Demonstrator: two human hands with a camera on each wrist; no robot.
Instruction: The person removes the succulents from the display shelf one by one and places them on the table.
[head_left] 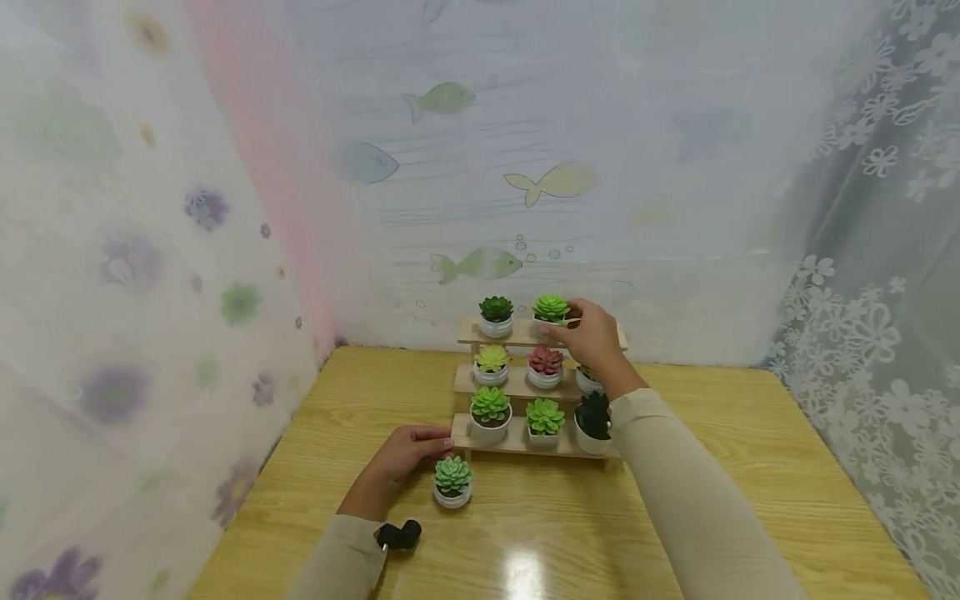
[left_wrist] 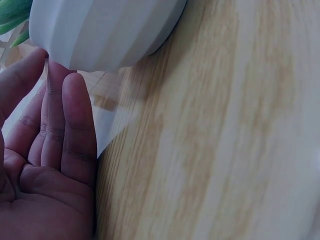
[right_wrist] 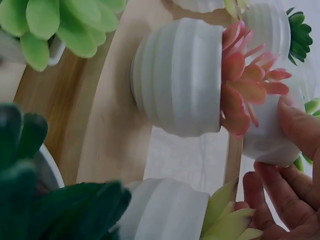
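Pale green, the lone front succulent (head_left: 453, 479) sits just beside the left hand (head_left: 403, 455) (its grip I cannot tell); the right hand (head_left: 597, 337) pinches a white pot (right_wrist: 269, 134)

Materials and Finish

Table (head_left: 750, 467): wood-grain top, smooth, glossy under reflected light. Shelf (head_left: 516, 385): bare wood, matt. Pots (right_wrist: 177, 75): smooth ribbed walls, low sheen. Leaves (right_wrist: 237, 97): plastic, satin. Sleeves (head_left: 697, 483): matt cloth. Backdrop (head_left: 450, 208): thin sheet, faintly glossy, probably plastic; texture too blurred to confirm.

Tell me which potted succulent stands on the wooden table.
The mint-green rosette succulent in the round white pot; the others are all at the tiered wooden rack.
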